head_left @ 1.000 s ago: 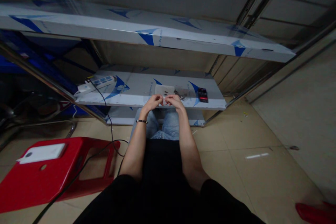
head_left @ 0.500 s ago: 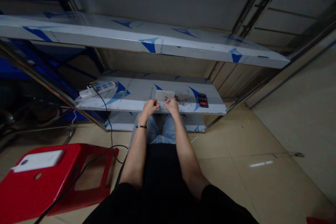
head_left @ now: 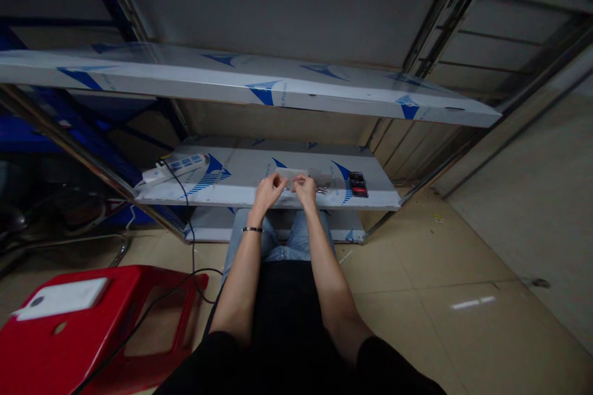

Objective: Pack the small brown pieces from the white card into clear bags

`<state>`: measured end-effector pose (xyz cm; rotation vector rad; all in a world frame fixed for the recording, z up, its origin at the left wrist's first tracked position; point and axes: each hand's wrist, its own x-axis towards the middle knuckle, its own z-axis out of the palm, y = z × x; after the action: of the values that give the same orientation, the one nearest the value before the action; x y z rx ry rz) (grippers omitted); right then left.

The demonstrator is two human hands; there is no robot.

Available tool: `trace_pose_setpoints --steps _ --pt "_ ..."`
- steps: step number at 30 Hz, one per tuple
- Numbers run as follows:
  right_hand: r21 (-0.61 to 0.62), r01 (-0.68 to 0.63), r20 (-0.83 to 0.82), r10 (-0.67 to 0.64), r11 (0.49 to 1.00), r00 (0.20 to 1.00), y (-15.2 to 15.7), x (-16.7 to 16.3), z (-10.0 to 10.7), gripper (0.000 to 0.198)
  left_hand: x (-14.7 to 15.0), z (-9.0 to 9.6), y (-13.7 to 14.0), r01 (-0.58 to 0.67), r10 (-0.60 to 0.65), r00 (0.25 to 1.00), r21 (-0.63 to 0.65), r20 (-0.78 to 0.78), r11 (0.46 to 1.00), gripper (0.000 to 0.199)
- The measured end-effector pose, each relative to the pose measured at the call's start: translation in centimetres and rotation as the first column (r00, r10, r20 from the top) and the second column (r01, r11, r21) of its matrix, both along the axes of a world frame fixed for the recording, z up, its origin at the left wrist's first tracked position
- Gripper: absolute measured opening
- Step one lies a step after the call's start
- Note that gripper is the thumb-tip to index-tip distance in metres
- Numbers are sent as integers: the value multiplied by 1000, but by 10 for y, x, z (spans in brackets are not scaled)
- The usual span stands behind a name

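Both hands meet over the front of the middle shelf (head_left: 245,191), fingertips close together. My left hand (head_left: 270,191), below a dark beaded bracelet (head_left: 252,229), is closed in a pinch. My right hand (head_left: 304,189) pinches just beside it. Something small and pale or clear seems to be between the fingertips, too small to make out. Behind the hands lies a white sheet or card (head_left: 291,171), partly covered by them. Beside my right hand are small shiny metal pieces (head_left: 323,189) and what looks like clear plastic film (head_left: 319,175).
A blurred dark and red item (head_left: 358,185) lies right on the shelf. A white power strip (head_left: 178,166) sits left, its black cable (head_left: 192,241) hanging down. The upper shelf (head_left: 306,95) juts overhead. A red stool (head_left: 115,315) carries a white device (head_left: 62,298).
The view has tilted slightly, so the shelves appear lower. My hands stay pinched close together; the fingers have turned a little, and the small dark pieces on the white sheet are now covered.
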<state>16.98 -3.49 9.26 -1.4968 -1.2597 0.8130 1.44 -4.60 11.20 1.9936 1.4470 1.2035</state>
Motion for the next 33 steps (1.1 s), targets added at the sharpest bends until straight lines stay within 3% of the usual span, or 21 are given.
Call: trace_pose_setpoints --steps 2,4,7,9,14,19,28,33 --pt "8 -28 -179 29 1000 983 1 1 1 10 -7 -5 6 -24 27 988 -21 149 999 31" --pt "19 -74 -325 76 997 943 1 3 5 14 -14 -10 10 -15 56 949 -134 309 991 38" --pt "30 -151 -437 149 988 887 -1 6 13 24 -19 -14 12 163 28 858 -323 513 932 51" --pt "14 -180 -471 165 984 867 -2 7 16 28 -19 -13 10 268 -25 810 -332 586 904 53" --pt "-54 -177 -516 124 983 847 -5 12 18 24 -17 -10 10 233 -34 795 -255 605 938 52" --pt "-45 -190 -548 135 981 826 -5 17 15 23 -18 -14 12 219 -28 772 -224 635 950 54" --pt "-130 -37 -677 -62 991 733 -5 -13 8 46 -11 -18 15 249 -48 781 -240 623 938 53" --pt "-133 76 -709 -149 988 690 -6 -23 2 33 -8 -7 10 283 -95 819 -256 566 924 43"
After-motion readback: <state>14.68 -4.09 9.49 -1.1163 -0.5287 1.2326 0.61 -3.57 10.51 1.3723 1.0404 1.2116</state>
